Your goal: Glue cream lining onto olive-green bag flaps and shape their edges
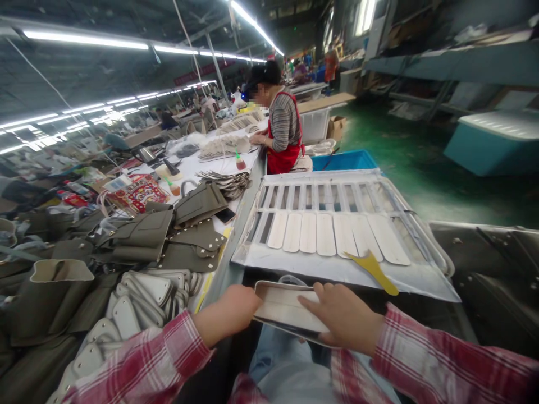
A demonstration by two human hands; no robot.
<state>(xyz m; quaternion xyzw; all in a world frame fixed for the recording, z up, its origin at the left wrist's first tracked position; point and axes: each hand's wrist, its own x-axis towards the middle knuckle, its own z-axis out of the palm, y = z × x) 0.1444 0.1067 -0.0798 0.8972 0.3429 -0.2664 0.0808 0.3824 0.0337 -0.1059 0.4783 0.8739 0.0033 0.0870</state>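
Over my lap I hold a long bag piece (pixel 286 306) with a cream oblong panel inside a darker raised rim. My left hand (pixel 241 306) is closed round its left end. At the other end my right hand (pixel 343 311) grips the piece, its index finger lying on the cream surface and its thumb at the near edge. Just beyond is a white slotted rack (pixel 311 269) bearing a row of cream oblong panels (pixel 308 233). A yellow flat scraper (pixel 374 270) lies at the rack's near side.
Dark olive bag pieces (pixel 135 235) and a heap of pale grey rounded parts (pixel 141 300) cover the table at left. Farther along it, a co-worker in a red apron (pixel 284 126) bends over the work. A blue bin (pixel 347 161) stands behind the rack; dark material lies at right.
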